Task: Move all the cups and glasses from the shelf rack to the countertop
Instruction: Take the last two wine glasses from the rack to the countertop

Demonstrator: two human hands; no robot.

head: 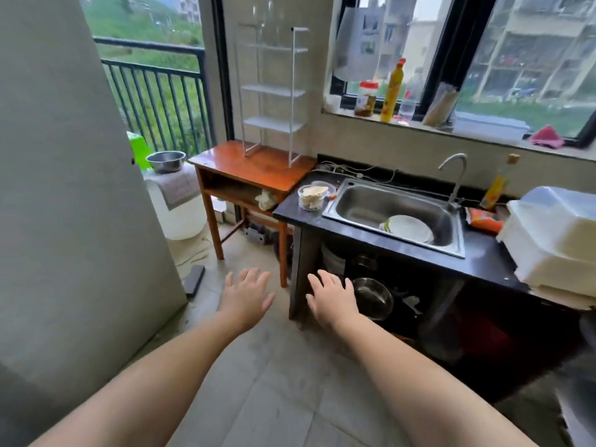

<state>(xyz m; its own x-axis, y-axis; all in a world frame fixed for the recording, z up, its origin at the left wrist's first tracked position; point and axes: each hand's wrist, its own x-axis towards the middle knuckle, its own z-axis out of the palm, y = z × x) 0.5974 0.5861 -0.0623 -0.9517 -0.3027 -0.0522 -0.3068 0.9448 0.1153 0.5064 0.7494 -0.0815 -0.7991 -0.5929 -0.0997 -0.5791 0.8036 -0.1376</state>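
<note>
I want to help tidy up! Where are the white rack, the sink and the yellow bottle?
white rack (273, 91): head view, on its middle shelf.
sink (364, 201): head view, on the bare steel basin floor.
yellow bottle (392, 91): head view, on the bottle's body.

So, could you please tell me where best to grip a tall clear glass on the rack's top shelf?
Likely round the glass at mid-body, coming from the open front of the rack: it stands upright, tall and slim, and white posts flank the sides.
</note>
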